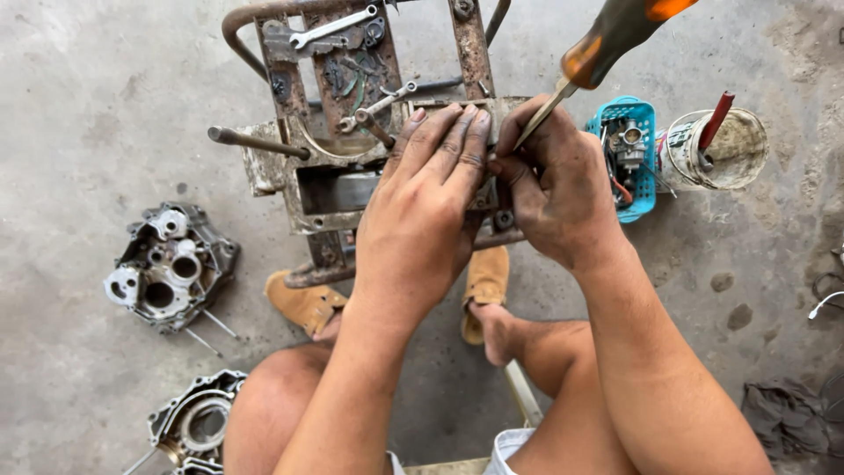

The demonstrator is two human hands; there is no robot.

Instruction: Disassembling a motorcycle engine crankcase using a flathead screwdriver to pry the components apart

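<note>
Stand (294,97): steel, heavily rusted, rough, matt. Spanner (330,28) on it: bright metal, smooth, slight sheen. Screwdriver (607,40) in right hand (549,189): glossy orange-brown translucent plastic handle, dull metal shaft. Engine casing (171,268): cast aluminium, grey, matt, grimy. Basket (646,158): blue plastic, perforated. Bucket (716,149): plastic, stained. Floor (88,105): rough concrete. Both hands grease-smeared; left hand (422,211) likewise.

My only view: head cam, looking steeply down, close on both hands over the rusty metal stand (352,167), concrete floor (88,105) around.

Engine casings (171,268), blue basket (626,158), bucket (716,149)
</note>
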